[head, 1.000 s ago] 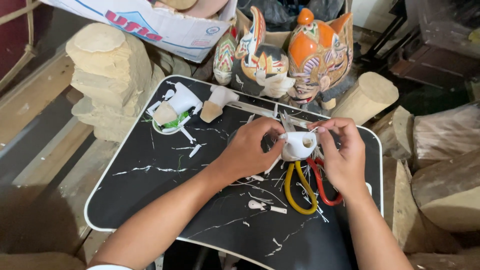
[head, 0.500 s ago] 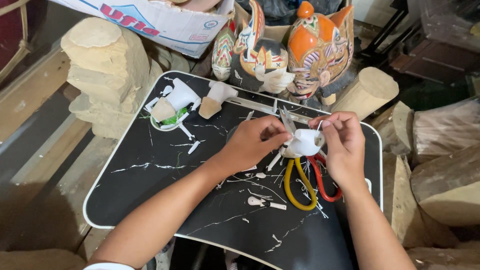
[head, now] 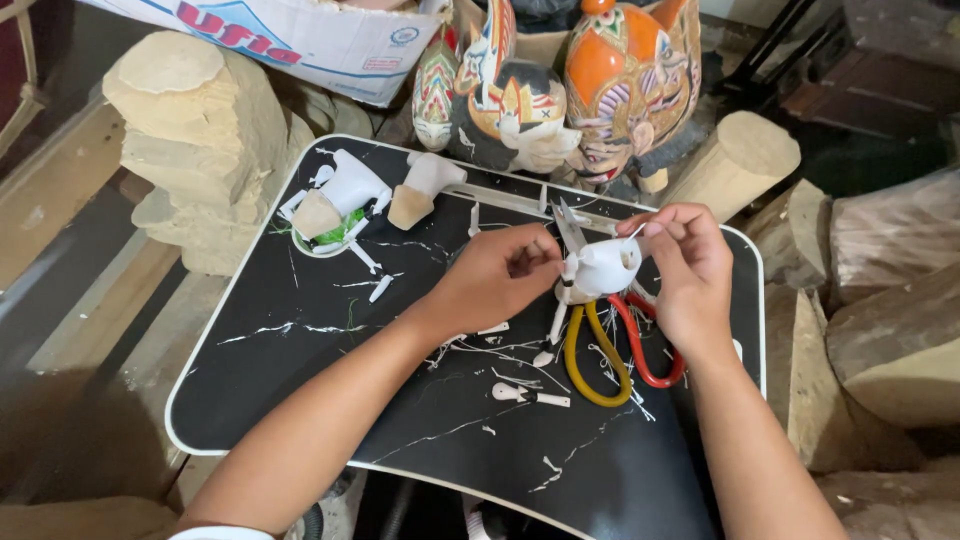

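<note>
Both hands work over the black marbled table (head: pixel 300 340), holding a small white carved figure (head: pixel 605 268) just above its far right part. The left hand (head: pixel 500 280) has its fingers curled and pinched on the figure's near side, by the thin white limb that hangs down from it. The right hand (head: pixel 685 265) pinches a fine white strand or pin at the figure's top between thumb and forefinger, the other fingers loosely bent.

Judging from this grip, the work is fitting or tying a small part to the figure. It goes best if the left hand keeps the piece steady and close to the table, so anything dropped lands near. The right hand's pull should be light; the limbs look thin and likely to snap.

Scissors with one yellow and one red handle (head: pixel 610 345) lie directly beneath, blades pointing away. Loose white pieces (head: pixel 530 395) and shavings lie scattered nearby; painted wooden masks (head: pixel 560 90) stand beyond.
</note>
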